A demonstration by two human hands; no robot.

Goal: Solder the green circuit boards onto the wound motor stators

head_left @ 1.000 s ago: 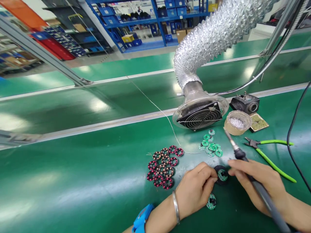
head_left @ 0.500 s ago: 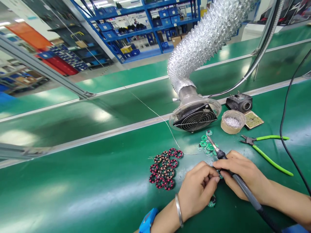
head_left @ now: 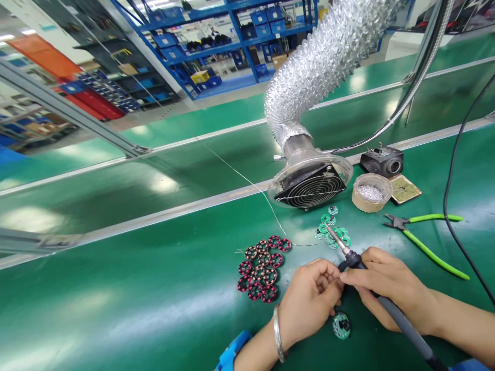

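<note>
The right hand (head_left: 394,288) is closed around the dark grey handle of a soldering iron (head_left: 402,320), its metal tip directed toward the far edge of the green-topped bench (head_left: 174,288); in view the tip overlaps a loose cluster of small green round circuit boards (head_left: 344,234), contact not determinable. The left hand (head_left: 311,291) has its fingers curled and tips drawn together beside a small black part (head_left: 342,265), mostly hidden between both hands; whether it grips this part cannot be told. One green round board with black components (head_left: 341,326) lies flat just below the left fingertips, on the near side of the bench. Left of the boards is a group of pink-and-black and copper-and-black rings (head_left: 258,273). Toward the far edge stand a black fan with wire guard (head_left: 313,186), fixed to a crinkled silver duct (head_left: 309,82), and, right of it, a round cream tub of metallic bits (head_left: 369,205). Green-handled cutting pliers (head_left: 435,255) lie open, right of the boards.
</note>
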